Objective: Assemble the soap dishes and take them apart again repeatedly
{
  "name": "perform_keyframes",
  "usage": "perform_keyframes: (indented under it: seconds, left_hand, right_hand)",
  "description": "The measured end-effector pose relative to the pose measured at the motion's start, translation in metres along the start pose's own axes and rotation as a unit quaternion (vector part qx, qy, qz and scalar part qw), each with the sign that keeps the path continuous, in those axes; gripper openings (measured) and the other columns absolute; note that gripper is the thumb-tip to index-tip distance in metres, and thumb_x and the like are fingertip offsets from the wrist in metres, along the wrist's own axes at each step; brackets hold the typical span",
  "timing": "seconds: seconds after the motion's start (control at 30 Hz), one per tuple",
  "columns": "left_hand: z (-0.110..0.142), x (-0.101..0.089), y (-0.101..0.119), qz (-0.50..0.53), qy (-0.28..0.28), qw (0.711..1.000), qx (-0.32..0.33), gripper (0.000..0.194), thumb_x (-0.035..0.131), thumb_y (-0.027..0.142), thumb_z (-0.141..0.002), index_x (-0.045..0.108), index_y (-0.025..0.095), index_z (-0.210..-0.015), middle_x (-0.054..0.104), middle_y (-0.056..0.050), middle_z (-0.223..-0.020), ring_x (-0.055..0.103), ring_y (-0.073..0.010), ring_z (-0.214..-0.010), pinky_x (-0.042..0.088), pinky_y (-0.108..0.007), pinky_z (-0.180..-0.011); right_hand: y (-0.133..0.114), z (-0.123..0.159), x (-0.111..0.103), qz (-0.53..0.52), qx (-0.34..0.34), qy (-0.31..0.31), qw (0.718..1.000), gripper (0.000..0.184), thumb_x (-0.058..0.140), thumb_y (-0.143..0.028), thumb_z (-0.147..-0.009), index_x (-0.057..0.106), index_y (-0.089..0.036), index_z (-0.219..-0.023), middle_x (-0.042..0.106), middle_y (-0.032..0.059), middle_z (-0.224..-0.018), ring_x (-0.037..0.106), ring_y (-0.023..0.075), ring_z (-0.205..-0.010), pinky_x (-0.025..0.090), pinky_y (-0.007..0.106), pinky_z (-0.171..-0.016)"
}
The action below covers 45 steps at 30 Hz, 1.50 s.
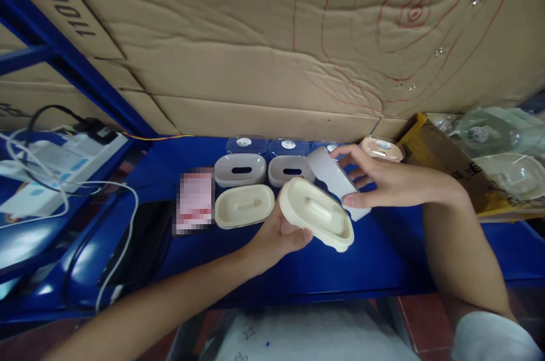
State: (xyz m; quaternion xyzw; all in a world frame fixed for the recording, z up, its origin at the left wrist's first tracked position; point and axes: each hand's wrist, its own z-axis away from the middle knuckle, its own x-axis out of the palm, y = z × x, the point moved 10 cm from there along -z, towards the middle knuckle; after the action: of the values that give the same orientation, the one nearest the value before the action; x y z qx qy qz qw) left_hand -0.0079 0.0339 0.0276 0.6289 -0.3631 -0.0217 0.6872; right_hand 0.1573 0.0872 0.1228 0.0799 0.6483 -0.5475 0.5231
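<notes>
My left hand (276, 242) grips a cream oval plastic tray (313, 205) with a raised ridge in its middle, tilted above the table. Just behind it, my right hand (368, 176) is closed on a light grey plastic shell (334, 179), tipped on its side, thumb near its lower edge and fingers at its far side. Left of them, a second cream oval tray (234, 216) lies on the table. Behind that stand two grey oval shells with dark slots, the left shell (240, 179) and the right shell (281, 178). The right one is partly hidden.
Clear lids with round stickers, one of them a lid (283, 150), line the back of the blue table (374, 261). A peach-coloured lid (381, 148) lies further right. A cardboard box (447, 156) holds bagged plastic parts. Cables and a power strip (85, 159) occupy the left.
</notes>
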Motion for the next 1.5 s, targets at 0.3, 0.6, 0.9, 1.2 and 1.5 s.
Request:
perform_keyframes:
  seconds: [0.3,0.6,0.9,1.2,1.5]
  left_hand:
    - [0.01,0.017,-0.029,-0.009,-0.103,0.993,-0.059,0.109,0.099,0.048,-0.078,0.037,0.042,-0.167,0.051,-0.013,-0.162,0.048,-0.0392,-0.153,0.042,-0.058,-0.125]
    - [0.016,0.03,-0.022,-0.025,-0.181,0.983,-0.031,0.1,0.092,0.031,-0.087,0.031,0.047,-0.164,0.046,-0.01,-0.163,0.052,-0.0351,-0.147,0.047,-0.054,-0.119]
    - [0.02,0.032,-0.03,-0.018,-0.182,0.98,-0.073,0.109,0.094,0.041,-0.086,0.024,0.04,-0.17,0.053,-0.01,-0.147,0.058,-0.0308,-0.136,0.05,-0.051,-0.115]
    - [0.008,0.013,-0.023,0.012,-0.05,0.998,-0.038,0.12,0.099,0.044,-0.08,0.022,0.04,-0.173,0.049,-0.014,-0.161,0.05,-0.0382,-0.15,0.049,-0.051,-0.118]
    - [0.011,0.02,-0.034,0.042,-0.073,0.992,-0.09,0.129,0.097,0.031,-0.085,0.005,0.056,-0.172,0.038,-0.015,-0.177,0.07,-0.0352,-0.137,0.057,-0.051,-0.113]
  right_hand:
    - [0.115,0.002,-0.029,0.153,0.25,0.009,0.956,0.11,0.092,-0.055,-0.064,0.049,-0.027,-0.161,0.065,0.0152,-0.155,0.066,0.0451,-0.138,0.056,0.054,-0.113]
    - [0.116,-0.024,0.009,0.188,0.253,-0.058,0.947,0.129,0.095,-0.048,-0.062,0.034,-0.023,-0.174,0.058,0.0232,-0.161,0.062,0.0493,-0.143,0.054,0.059,-0.115]
    - [0.104,-0.04,0.015,0.184,0.17,-0.019,0.968,0.136,0.097,-0.04,-0.062,0.026,-0.021,-0.177,0.033,0.0208,-0.179,0.037,0.0455,-0.164,0.036,0.055,-0.134]
    - [-0.015,0.017,0.027,0.046,-0.053,-0.062,0.996,0.118,0.081,-0.068,-0.091,0.012,-0.035,-0.18,0.042,0.0089,-0.179,0.051,0.0342,-0.158,0.048,0.047,-0.127]
    - [0.007,0.038,0.03,0.094,-0.021,0.036,0.995,0.103,0.088,-0.051,-0.083,0.042,-0.026,-0.171,0.06,0.0142,-0.162,0.062,0.0408,-0.145,0.053,0.055,-0.12]
